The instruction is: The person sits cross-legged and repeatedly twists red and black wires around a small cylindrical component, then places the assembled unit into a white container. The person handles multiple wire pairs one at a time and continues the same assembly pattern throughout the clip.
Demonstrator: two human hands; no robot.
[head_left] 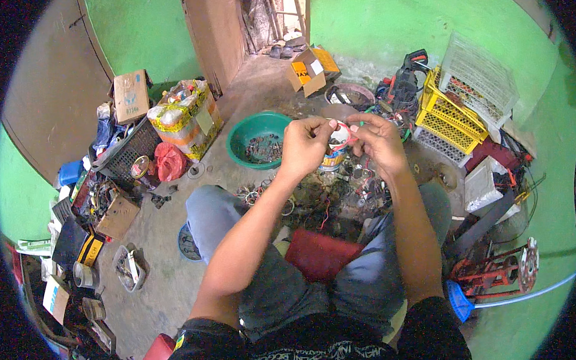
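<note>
Both my hands are raised in front of my knees, close together, with a thin red wire (pixel 345 126) between them. My left hand (pixel 307 144) is closed, thumb and forefinger pinched at one end of the wire. Facing it, my right hand (pixel 381 145) pinches the other side of the wire, its forefinger curled over. Just below and behind the fingers stands a can (pixel 332 161) with a blue and yellow label, partly hidden by my hands. A green basin (pixel 238 154) holding many small dark parts sits left of my left hand.
Loose wires and small scrap parts (pixel 325 197) cover the floor between my knees, near a red surface (pixel 317 254). Yellow crates (pixel 452 116) stand at right, above a red metal frame (pixel 494 273). Boxes and a dark crate (pixel 127 155) fill the left. An open carton (pixel 307 76) lies near the doorway.
</note>
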